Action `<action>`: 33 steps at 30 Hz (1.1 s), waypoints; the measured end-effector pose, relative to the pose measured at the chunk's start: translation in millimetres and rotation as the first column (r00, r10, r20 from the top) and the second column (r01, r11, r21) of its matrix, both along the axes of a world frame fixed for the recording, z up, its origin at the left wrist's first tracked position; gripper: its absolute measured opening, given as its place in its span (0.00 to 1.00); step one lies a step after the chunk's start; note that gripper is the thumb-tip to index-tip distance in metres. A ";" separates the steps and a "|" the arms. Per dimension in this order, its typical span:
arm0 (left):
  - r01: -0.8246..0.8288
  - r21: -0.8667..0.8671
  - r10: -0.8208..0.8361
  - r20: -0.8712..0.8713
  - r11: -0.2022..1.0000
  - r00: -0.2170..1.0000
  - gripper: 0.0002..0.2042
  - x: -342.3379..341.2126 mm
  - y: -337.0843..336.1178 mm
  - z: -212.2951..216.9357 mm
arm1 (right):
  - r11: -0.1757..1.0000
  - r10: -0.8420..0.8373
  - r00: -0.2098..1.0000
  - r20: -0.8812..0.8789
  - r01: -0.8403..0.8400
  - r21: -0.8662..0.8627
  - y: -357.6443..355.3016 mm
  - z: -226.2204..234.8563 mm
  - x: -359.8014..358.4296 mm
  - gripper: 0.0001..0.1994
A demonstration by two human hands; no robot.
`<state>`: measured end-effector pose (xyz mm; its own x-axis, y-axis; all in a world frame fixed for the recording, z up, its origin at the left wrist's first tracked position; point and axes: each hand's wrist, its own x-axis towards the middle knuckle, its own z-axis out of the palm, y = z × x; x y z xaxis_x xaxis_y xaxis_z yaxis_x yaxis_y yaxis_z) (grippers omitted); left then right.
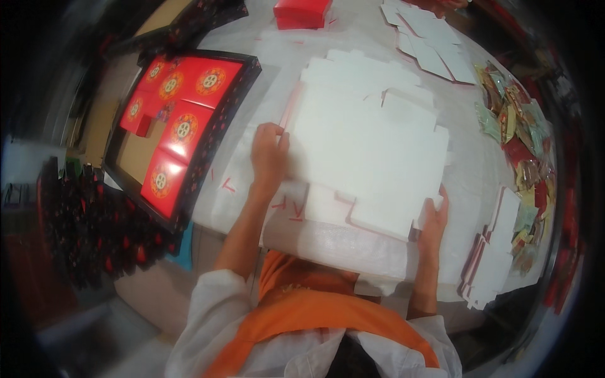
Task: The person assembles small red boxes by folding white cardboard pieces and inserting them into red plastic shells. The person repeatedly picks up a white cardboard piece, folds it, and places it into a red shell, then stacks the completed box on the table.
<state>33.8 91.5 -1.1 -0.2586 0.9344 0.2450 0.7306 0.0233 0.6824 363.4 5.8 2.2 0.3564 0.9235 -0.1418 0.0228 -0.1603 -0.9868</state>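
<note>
In front of me is a flat cardboard box blank (365, 132), white side up, with tabs and notches along its edges. My left hand (270, 154) is closed on its left edge, fingers bent. At the lower right corner my right hand (433, 217) grips the same blank between thumb and fingers. Another white blank (324, 205) shows partly under its near edge; how many lie beneath is hidden. Left of my left hand, a black patterned tray (217, 135) holds several red boxes (183, 129) with round yellow-orange prints, and a bare brown area shows in it.
A red box (302, 14) stands at the far edge. More flat blanks lie far right (428, 41), and a blank stack (495, 252) sits near right. Small wrapped packets (520, 132) are heaped along the right side. Dark red-spotted items (94, 227) are piled at left, below table level.
</note>
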 end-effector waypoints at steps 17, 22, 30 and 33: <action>0.155 0.107 -0.144 -0.106 0.982 0.984 0.06 -3.1 -4.3 44.4 | 0.999 -0.034 0.999 -0.037 0.035 0.008 1.6 18.2 -1.8 0.22; 0.135 0.031 -0.138 0.113 0.990 0.984 0.08 -9.9 -11.9 32.6 | 0.996 -0.002 1.000 0.024 0.000 0.086 -5.7 26.4 9.9 0.21; 0.103 0.016 -0.104 0.158 0.995 0.982 0.09 -3.7 -11.5 22.3 | 0.999 -0.042 0.997 0.070 0.044 -0.017 4.8 39.4 0.5 0.19; 0.031 0.093 -0.042 0.125 0.995 0.991 0.09 7.2 -33.7 51.5 | 0.996 -0.068 0.995 0.070 0.063 0.069 -6.7 46.7 2.0 0.19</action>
<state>41.1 57.9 50.3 -0.2593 0.9193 0.2962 0.6372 -0.0676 0.7678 365.4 -0.9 48.9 0.4232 0.9045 -0.0527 0.0855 -0.0978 -0.9915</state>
